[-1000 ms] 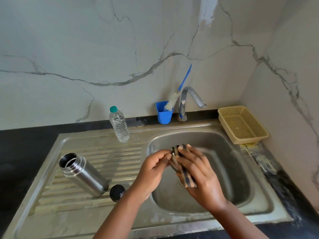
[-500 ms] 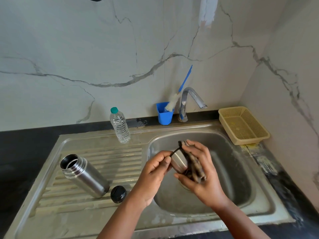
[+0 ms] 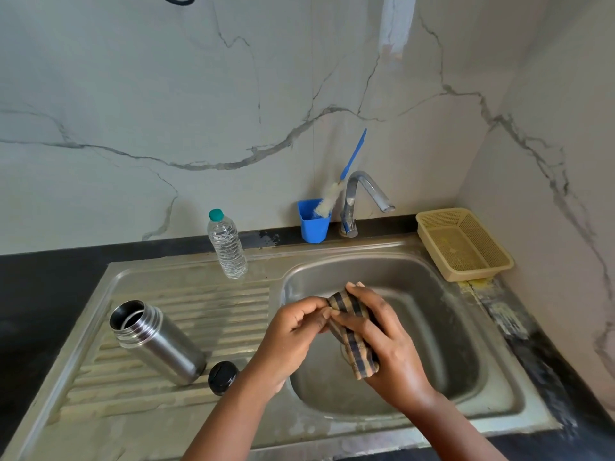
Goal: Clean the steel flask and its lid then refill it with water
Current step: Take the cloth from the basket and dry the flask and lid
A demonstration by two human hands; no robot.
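- Gripping a checked cloth over the sink basin, the right hand wraps it; the left hand pinches its edge.
- Steel flask lies open on the ribbed drainboard, black lid beside it.
- Marble wall behind.

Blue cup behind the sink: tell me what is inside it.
The blue cup holds a bottle brush, white bristles down at the rim and blue handle leaning up toward the wall. The cup's wall hides the brush tip and anything else at the bottom.

Open steel flask lies tilted on the drainboard, black lid just beside its base.
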